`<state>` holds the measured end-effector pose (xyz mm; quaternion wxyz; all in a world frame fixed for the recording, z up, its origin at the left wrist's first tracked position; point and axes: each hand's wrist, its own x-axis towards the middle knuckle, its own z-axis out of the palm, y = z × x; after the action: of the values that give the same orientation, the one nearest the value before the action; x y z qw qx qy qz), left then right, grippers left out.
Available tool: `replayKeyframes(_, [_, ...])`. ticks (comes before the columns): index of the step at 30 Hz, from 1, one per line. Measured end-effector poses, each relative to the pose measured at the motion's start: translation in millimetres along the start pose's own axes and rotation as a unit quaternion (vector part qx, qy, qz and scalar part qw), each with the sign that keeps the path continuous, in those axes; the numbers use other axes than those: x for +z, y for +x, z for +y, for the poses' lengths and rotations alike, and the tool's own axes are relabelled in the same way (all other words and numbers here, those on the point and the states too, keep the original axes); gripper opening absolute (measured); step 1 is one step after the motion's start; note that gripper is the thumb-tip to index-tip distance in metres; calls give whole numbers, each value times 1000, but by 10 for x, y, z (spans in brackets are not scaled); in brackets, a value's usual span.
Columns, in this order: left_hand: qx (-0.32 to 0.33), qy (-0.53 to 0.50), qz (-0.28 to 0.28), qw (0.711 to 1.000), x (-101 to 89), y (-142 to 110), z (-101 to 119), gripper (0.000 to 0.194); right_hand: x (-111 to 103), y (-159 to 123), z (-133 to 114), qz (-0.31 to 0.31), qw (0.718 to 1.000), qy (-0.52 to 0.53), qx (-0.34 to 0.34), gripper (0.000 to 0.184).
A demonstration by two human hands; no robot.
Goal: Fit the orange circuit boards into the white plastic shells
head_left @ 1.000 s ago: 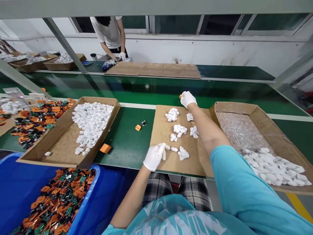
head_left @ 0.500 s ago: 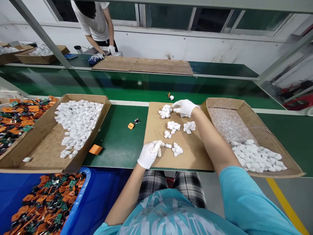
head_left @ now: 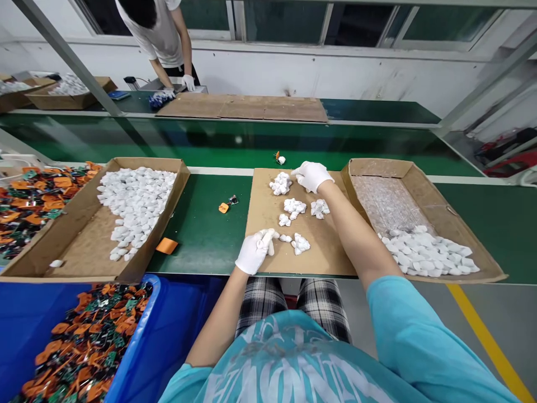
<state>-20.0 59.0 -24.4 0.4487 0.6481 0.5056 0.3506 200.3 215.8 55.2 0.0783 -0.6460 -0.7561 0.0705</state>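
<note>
Both my hands wear white gloves and work over a flat cardboard sheet [head_left: 268,254]. My left hand [head_left: 253,252] rests on the sheet's near edge, fingers curled round a small white piece. My right hand [head_left: 311,176] reaches to the far side of the sheet and covers a little pile of white pieces there, fingers bent down on them. Small heaps of white pieces [head_left: 293,208] lie between the two hands. A white-and-orange part [head_left: 279,159] lies on the green belt just beyond the sheet.
A cardboard tray of white pieces [head_left: 134,204] sits left, another tray [head_left: 423,249] right. A blue bin of orange-and-green parts [head_left: 84,341] stands near left; more such parts [head_left: 37,196] are heaped far left. Orange bits [head_left: 166,245] lie on the green table. Another person [head_left: 165,42] works across the belt.
My right hand let go of an orange-tipped part on the belt, then drew back onto the far pile of white pieces. My left hand stayed closed on its piece.
</note>
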Motion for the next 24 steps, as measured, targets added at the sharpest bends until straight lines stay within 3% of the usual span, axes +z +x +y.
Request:
replayKeyframes(6, [-3,11,-8,1000,-11,-9,21,47,-70,-696,252,94,993,61,22,34])
replayKeyframes(12, [9,14,-4,1000,1,-8,2,49,216,-1350,384,48,994,69,70,22])
replayKeyframes(18, [23,31,-12,999,-9,-10,3,47,505,-1391,157,42,981,-2,189,30])
replayKeyframes(24, [23,40,-15,999,-13,-17,13,48,450,-1350,167,25,985,-23,167,19])
